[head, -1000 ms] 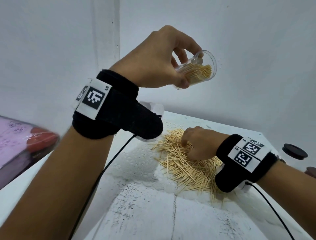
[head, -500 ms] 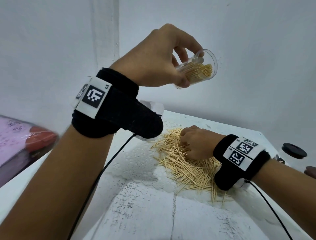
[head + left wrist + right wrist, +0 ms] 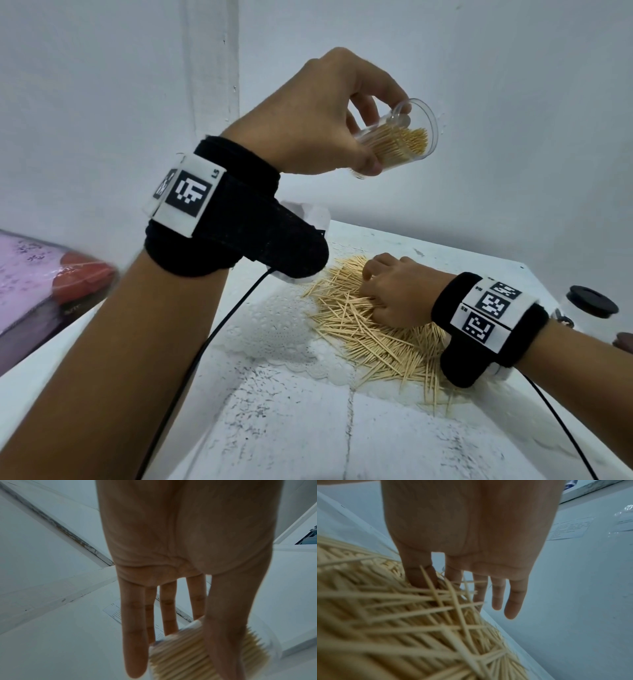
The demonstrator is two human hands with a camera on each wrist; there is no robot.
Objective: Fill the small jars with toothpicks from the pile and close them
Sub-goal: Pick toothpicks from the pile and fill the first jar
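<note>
Head view: left hand (image 3: 318, 113) grips the tilted jar (image 3: 399, 142); right hand (image 3: 394, 291), fingers curled into the pile (image 3: 373, 339) at 4 o'clock, should pinch aligned toothpicks.

jar (image 3: 399, 140): held tilted in left hand (image 3: 318, 113), above the table (image 3: 308, 428), at 12 o'clock
pile (image 3: 373, 329): on table, at 3 o'clock
right hand (image 3: 394, 291): on pile
lidded jar (image 3: 591, 303): far 3 o'clock
</note>
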